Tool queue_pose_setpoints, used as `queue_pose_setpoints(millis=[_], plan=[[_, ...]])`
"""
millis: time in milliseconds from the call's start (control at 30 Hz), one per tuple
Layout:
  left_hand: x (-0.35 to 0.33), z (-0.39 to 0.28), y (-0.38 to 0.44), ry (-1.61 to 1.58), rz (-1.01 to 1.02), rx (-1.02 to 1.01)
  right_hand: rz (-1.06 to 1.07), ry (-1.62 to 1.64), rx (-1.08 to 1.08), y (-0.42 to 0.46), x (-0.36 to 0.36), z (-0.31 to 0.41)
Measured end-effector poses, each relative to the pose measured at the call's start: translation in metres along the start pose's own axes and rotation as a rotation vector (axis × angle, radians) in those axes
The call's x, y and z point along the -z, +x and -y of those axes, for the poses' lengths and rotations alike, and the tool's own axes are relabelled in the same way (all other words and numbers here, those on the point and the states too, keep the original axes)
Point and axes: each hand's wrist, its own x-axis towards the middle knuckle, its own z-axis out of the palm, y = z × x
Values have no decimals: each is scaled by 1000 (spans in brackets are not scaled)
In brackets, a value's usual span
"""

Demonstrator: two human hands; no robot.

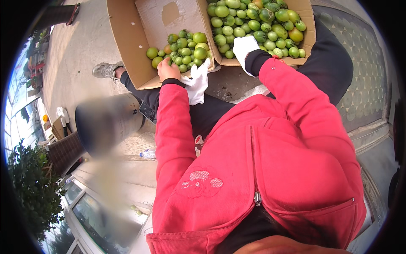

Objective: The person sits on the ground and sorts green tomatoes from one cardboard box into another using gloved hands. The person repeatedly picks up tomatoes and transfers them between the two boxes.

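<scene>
My left hand, bare, reaches over the near wall of the left cardboard box, its fingertips at the green tomatoes inside; whether it grips one is unclear. A crumpled white glove drapes over that box's near edge, beside my left wrist. In a white glove, my right hand is at the near left part of the right cardboard box, against a large heap of green tomatoes. Its fingers are partly hidden, so what it holds cannot be told. A few tomatoes are turning orange.
Both boxes stand side by side before my spread legs. Left of my left arm are a blurred cylindrical container, a phone and a plastic bottle. A leafy plant is at the far left, a patterned panel at the right.
</scene>
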Motion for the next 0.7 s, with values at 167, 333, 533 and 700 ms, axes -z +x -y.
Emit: queue_pose_setpoints(millis=[167, 333, 533, 700], plan=[[7, 1, -1, -155, -39, -53, -82, 10, 70, 11, -20, -6], [20, -14, -14, -302, -42, -128, -152, 58, 118, 1, -8, -15], [50, -59, -42, -604, 17, -175, -185, 376, -13, -11, 9, -23], [60, -112, -81, -1021, 396, -218, -257, 874, 110, -33, 63, -5]])
